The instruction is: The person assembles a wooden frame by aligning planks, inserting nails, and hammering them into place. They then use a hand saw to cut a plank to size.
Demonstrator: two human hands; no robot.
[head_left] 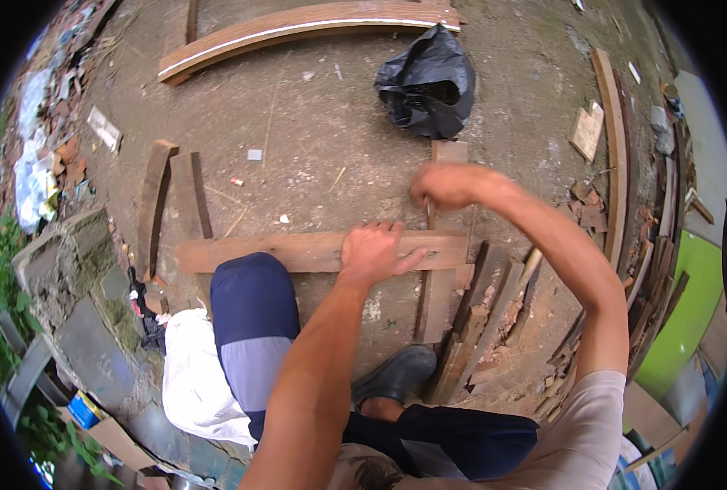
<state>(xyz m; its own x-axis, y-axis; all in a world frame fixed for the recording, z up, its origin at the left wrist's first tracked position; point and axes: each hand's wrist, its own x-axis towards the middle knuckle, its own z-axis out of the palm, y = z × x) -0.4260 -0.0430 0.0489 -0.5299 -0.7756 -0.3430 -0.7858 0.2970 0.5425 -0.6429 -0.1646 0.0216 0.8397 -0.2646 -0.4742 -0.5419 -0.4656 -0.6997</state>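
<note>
A brown wooden plank [298, 251] lies crosswise in front of me, with my left knee against its left part. My left hand [372, 251] rests flat on the plank right of the knee, thumb spread and fingers reaching its far edge. Under the plank's right end runs a second wooden board [436, 306], pointing away from me. Above that crossing my right hand [445, 186] is closed, slightly blurred. A thin thing shows below its fingers, too small to name.
A black plastic bag [429, 86] sits beyond my right hand. Farther off lies a curved stack of planks [306, 34]. Two short wood pieces [155, 196] lie at left, near a broken block wall [78, 278]. Scrap timber [482, 318] and long boards [613, 147] line the right.
</note>
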